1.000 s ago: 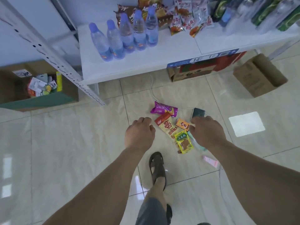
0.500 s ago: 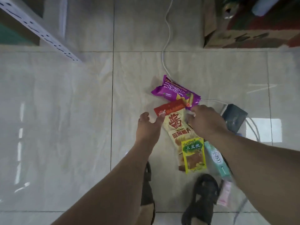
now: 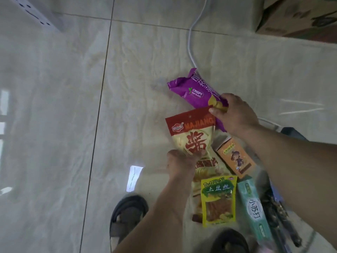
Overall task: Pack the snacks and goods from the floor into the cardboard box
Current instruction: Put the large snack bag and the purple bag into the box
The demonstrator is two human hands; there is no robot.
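Observation:
A purple yam-crisp bag (image 3: 193,92) lies on the tiled floor, and my right hand (image 3: 235,115) grips its near end. My left hand (image 3: 180,161) pinches the red-and-cream Majiang pouch (image 3: 189,132) at its middle, with the pouch's top lifted toward me. Just below lie a yellow-green potato-strip packet (image 3: 218,199), a small orange box (image 3: 235,157) and a long teal cracker pack (image 3: 253,209). The packing box is out of view.
A white cable (image 3: 190,42) runs across the floor behind the snacks. A printed carton (image 3: 295,17) stands at the top right, a white shelf post (image 3: 36,13) at the top left. My sandalled feet (image 3: 127,216) stand just below the pile. A dark object (image 3: 277,212) lies right of the teal pack.
The camera has dropped much closer to the floor. My right hand moved onto the purple bag and took hold of it; my left hand took hold of the Majiang pouch.

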